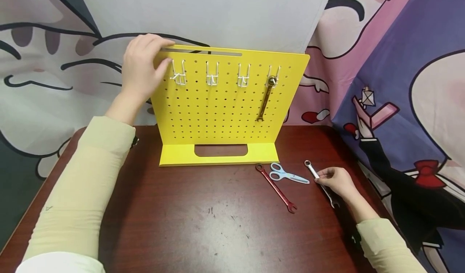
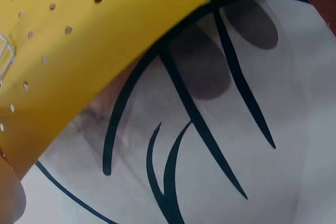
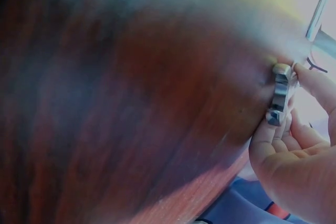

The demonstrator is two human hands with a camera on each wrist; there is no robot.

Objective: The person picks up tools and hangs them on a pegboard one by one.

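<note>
My left hand [image 1: 143,65] grips the top left corner of the yellow pegboard [image 1: 218,103], thumb on its front face; a bit of that hand [image 2: 10,195] shows at the lower left edge of the left wrist view. At the right of the table, my right hand [image 1: 338,181] pinches a silver wrench [image 1: 313,171] around its middle, ring end toward the board. In the right wrist view the wrench [image 3: 280,94] is seen end-on between thumb and fingers of the hand [image 3: 299,166]. A dark wrench [image 1: 266,99] hangs on the rightmost white hook [image 1: 275,80].
Three other white hooks [image 1: 212,79] on the board hold nothing. A red wrench [image 1: 276,188] and light blue scissors [image 1: 288,176] lie on the brown table [image 1: 203,224] in front of the board's base. Printed cloth [image 1: 392,75] hangs behind and at the right.
</note>
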